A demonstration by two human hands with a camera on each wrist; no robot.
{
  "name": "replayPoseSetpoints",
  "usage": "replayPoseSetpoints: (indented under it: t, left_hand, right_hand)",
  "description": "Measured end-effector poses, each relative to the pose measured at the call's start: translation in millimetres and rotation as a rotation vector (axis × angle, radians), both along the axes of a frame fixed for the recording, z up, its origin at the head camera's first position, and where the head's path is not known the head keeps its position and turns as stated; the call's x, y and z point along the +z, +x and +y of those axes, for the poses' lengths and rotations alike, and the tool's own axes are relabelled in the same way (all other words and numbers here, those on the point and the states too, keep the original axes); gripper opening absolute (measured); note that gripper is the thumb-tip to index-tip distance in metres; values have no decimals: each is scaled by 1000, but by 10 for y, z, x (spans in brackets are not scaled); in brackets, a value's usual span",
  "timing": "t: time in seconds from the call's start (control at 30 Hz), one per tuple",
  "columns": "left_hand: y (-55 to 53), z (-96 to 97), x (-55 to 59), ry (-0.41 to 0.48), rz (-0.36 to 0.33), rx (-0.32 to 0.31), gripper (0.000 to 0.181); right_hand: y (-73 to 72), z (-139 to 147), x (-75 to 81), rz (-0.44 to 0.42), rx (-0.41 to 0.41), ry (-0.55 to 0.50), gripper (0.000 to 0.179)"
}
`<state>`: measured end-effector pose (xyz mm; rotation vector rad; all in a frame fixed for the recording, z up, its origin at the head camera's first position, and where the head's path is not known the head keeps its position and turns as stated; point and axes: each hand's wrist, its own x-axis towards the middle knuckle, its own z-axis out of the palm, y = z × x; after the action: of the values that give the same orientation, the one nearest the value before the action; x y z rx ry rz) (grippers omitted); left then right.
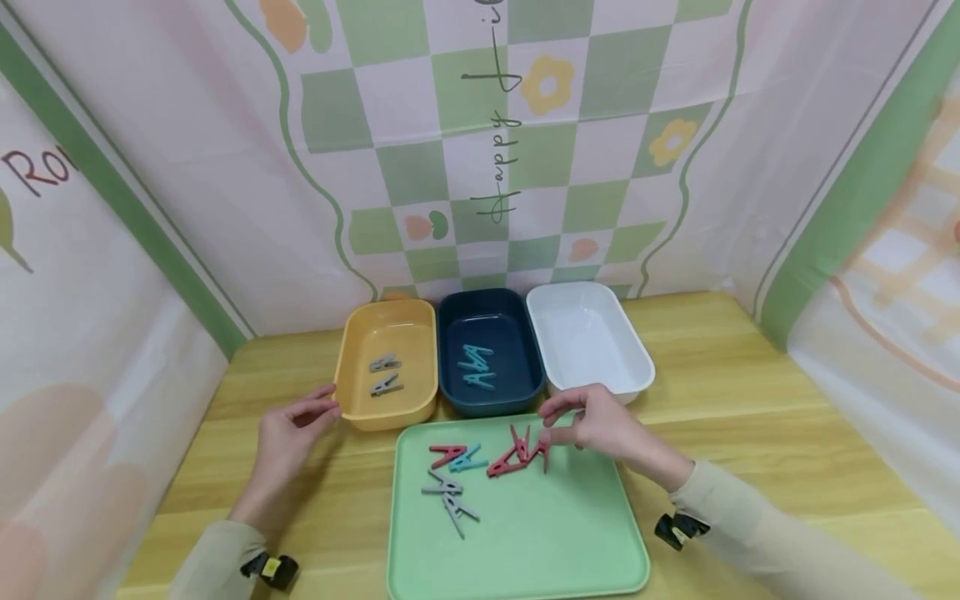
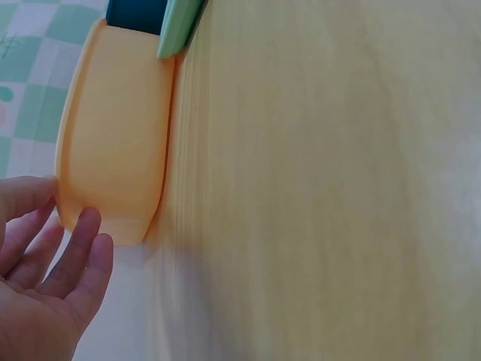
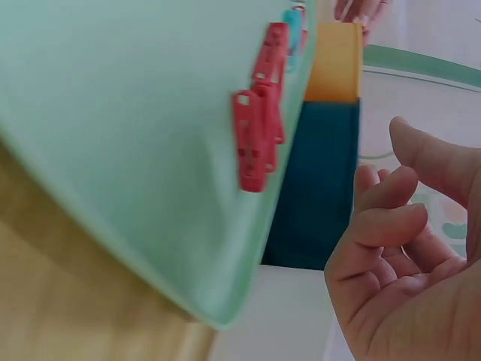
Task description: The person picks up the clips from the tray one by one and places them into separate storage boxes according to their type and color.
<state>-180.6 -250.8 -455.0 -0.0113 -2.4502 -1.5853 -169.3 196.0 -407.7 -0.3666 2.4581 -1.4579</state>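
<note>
My left hand (image 1: 288, 429) touches the near left corner of the yellow bin (image 2: 120, 120) with loosely bent fingers (image 2: 75, 259). Over the far right part of the green tray (image 1: 555, 533), my right hand (image 1: 600, 425) hovers by a cluster of red clothespins (image 1: 519, 454). In the right wrist view its thumb and fingers stand apart with nothing between them. A separate red clothespin (image 1: 447, 454) lies beside a teal clothespin (image 1: 468, 459) on the tray. Two grey clothespins (image 1: 456, 510) are nearer me.
Two grey clothespins (image 1: 386, 385) lie in the yellow bin. The navy bin (image 1: 489, 305) beside it contains teal clothespins (image 1: 477, 367). A white bin (image 1: 581, 321) stands at the right end of the row. Patterned cloth (image 1: 405, 175) hangs behind the wooden table (image 1: 750, 417).
</note>
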Motion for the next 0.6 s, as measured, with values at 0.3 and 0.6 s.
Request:
replayPoseSetpoints:
  t: [0.3,0.6]
  left_hand:
    - [-2,4,5,-4,-3,-1,16]
    - [-4,5,6,-15,9,-4,16]
  right_hand:
    - [55,32,-190,17,7,-8,39]
    - [29,64,-310,53,-17,32,45]
